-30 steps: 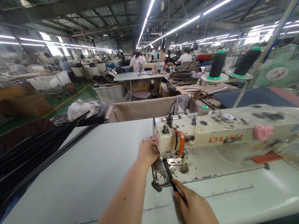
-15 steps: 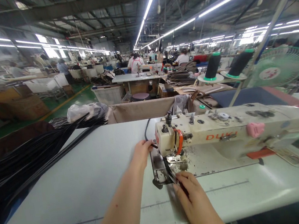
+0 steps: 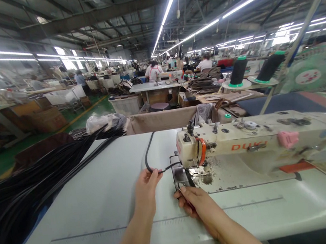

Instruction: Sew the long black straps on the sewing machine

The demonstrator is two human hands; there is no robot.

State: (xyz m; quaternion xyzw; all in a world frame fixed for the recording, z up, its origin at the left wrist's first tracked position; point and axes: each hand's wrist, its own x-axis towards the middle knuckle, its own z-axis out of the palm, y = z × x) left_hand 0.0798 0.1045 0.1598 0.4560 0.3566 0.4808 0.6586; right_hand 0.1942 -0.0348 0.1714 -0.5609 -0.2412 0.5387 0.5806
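My left hand [image 3: 148, 188] pinches a thin black strip [image 3: 148, 152] on the white table, left of the sewing machine [image 3: 224, 145]. From my fingers the strip curves back to the table's far edge, and a short piece runs right toward the machine's needle area. My right hand [image 3: 196, 201] is closed in front of the needle plate [image 3: 197, 171]. A small metal tool, perhaps thread snips, shows partly between its fingers; the rest is hidden in the palm.
A heap of long black strips [image 3: 36, 172] lies along the table's left side. Behind the table [image 3: 102, 211] stands a beige-lined bin [image 3: 163, 120]. Two black thread cones [image 3: 238, 71] and a green fan [image 3: 310, 73] are at the back right. People sit at machines farther off.
My left hand has moved left and slightly nearer, drawing the strip away from the machine head. My right hand has shifted slightly left beside the plate. The view has turned a little left.
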